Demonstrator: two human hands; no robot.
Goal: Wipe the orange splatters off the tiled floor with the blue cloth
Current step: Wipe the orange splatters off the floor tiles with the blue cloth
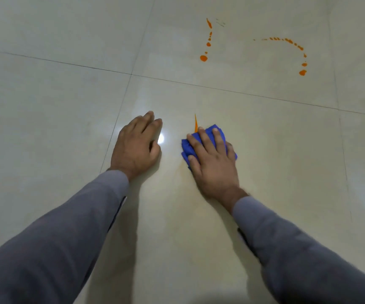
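Right hand (pixel 213 160) pressed flat, fingers spread and fairly straight, on top of a crumpled bright blue cloth (pixel 190 148); cloth pinned against the glossy cream tiled floor (pixel 56 110), showing past the fingertips and on both sides of the palm. Not gripped in a fist, only held down by the open palm and fingers.

Left hand (pixel 136 143) resting palm-down on the bare tile just beside the right hand, apart from the cloth, fingers relaxed and close together, holding nothing. Bright round glare of a lamp on the tile right at the thumb side of that hand.

Thin orange streak (pixel 195 122) poking out from under the cloth's far edge, just beyond the right index finger, touching the cloth. Faint yellowish smear (pixel 188 194) on the tile near the right wrist, toward the body.

Well beyond both hands, across a dark grout line (pixel 243 91), two trails of orange splatters: a short line of drops (pixel 204 58) ahead of the right hand, and a curved arc of drops (pixel 302 72) farther off to the right of it.

Grey long sleeves (pixel 67 238) covering both forearms up to the wrists.
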